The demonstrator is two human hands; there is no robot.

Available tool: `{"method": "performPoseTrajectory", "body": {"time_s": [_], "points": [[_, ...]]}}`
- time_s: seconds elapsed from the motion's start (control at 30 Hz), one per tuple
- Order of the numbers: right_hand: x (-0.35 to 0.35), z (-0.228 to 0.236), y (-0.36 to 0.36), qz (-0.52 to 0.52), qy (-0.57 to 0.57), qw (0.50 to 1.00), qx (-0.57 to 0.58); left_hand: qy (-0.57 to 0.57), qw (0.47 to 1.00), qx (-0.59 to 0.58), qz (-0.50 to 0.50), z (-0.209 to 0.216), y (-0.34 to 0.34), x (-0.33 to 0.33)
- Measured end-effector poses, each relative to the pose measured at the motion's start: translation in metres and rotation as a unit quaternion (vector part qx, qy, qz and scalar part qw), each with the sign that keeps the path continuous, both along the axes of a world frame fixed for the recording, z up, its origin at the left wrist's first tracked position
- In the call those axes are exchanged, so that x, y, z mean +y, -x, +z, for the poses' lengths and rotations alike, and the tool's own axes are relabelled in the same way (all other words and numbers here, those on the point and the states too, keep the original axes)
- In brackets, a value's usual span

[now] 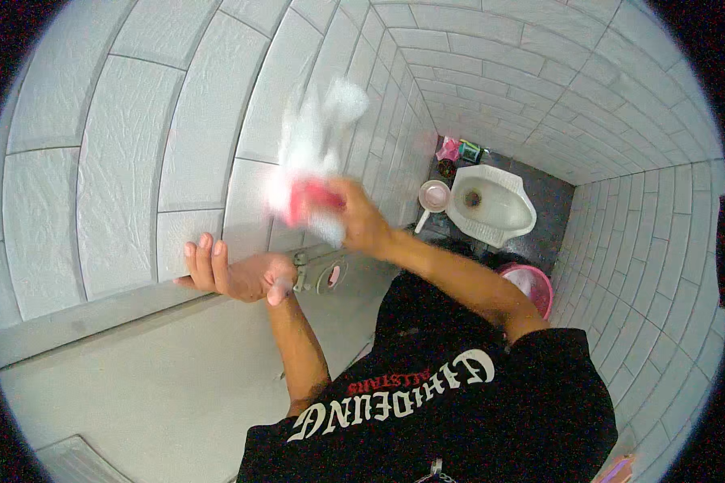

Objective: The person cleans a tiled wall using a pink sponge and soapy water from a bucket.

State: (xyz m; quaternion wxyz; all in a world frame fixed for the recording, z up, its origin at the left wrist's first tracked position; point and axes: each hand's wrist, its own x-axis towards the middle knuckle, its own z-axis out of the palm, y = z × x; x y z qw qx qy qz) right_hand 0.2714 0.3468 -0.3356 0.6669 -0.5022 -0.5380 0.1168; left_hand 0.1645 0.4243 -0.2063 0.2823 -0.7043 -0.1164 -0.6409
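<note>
My right hand [362, 219] is closed around a pinkish-red scrubber [312, 200] at the tiled wall [209, 105]. Motion smears the scrubber, so its exact kind is unclear. White foam [322, 121] spreads over the tiles just above it, also blurred. Lower and to the left, my left hand [246, 272] has its fingers stretched out and leans on the wall's lower edge, above a pale door [161, 362]. It holds nothing.
Right of my arms, a white squat toilet [503, 211] is set in the dark floor, with a pale dipper [434, 196] beside it. A pink bucket [545, 291] stands nearer me. Small packages [469, 150] lie in the far corner. A door latch [330, 275] sits by my left wrist.
</note>
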Motion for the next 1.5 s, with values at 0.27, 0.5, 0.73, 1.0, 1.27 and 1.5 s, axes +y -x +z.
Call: {"method": "performPoseTrajectory", "body": {"time_s": [0.27,0.5,0.73,1.0,1.27,1.5], "points": [[-0.004,-0.081,-0.004,-0.065,0.050,0.996,0.028,-0.001,1.000,-0.005,-0.019,0.001,-0.006,-0.001],[0.054,-0.033,-0.061,-0.158,0.003,0.982,0.106,-0.002,1.000,-0.008,-0.001,-0.001,-0.003,-0.003],[-0.002,-0.076,-0.025,-0.002,0.022,1.000,-0.008,-0.005,0.999,-0.049,0.010,-0.001,-0.011,-0.006],[0.069,-0.045,-0.117,-0.142,0.099,0.955,0.241,-0.017,1.000,-0.005,-0.002,-0.007,0.002,0.001],[0.052,-0.023,-0.089,-0.055,0.004,0.989,0.136,0.009,0.999,-0.040,0.027,-0.005,-0.011,-0.006],[0.068,-0.036,-0.094,-0.161,0.043,0.979,0.121,0.002,0.999,-0.035,0.016,0.005,-0.012,-0.009]]}}
